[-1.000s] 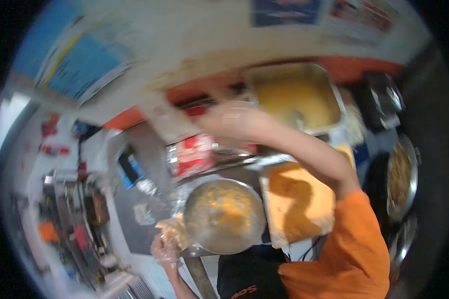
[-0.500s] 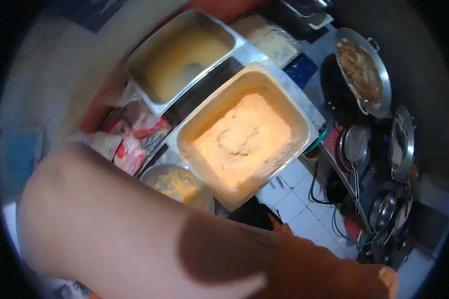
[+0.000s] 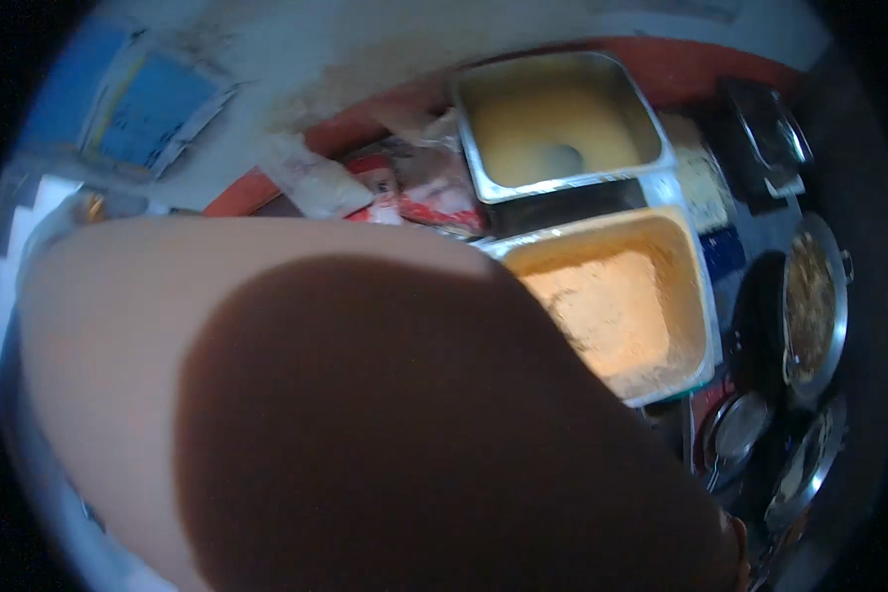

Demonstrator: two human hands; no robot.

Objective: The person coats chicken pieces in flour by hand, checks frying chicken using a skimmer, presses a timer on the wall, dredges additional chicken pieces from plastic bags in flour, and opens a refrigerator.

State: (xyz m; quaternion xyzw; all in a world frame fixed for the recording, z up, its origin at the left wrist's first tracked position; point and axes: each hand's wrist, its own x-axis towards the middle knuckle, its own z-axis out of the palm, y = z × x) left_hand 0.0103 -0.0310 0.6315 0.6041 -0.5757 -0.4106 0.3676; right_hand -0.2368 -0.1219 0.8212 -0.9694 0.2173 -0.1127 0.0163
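Head view:

- A bare forearm, raised close to the lens, fills the lower left and centre of the frame. It runs from the left rim down to the lower right, its underside in deep shadow. I cannot tell which of the two arms it is.
- I see neither hand. The arm blocks the zone where they would be, so I cannot tell how far either hand is open or what, if anything, it holds.
- Nearest the arm, right of centre, sits a rectangular pale tray of orange-yellow powder. Its lower left corner is hidden behind the arm.
- Just above it, at upper centre, stands a rectangular steel tray of yellow batter-like liquid with a darker hollow near its middle. A dark gap separates the two trays.
- Left of the steel tray, in the upper middle, lie crumpled red-and-white plastic packets, close against the arm's upper edge.
- An orange-red counter edge runs behind the trays.
- At the right rim I note a round steel pan of brownish food.
- Below that pan, at lower right, are smaller round steel utensils; detail is too blurred to classify.
- At upper left, a blue rectangular sheet hangs on the pale wall.
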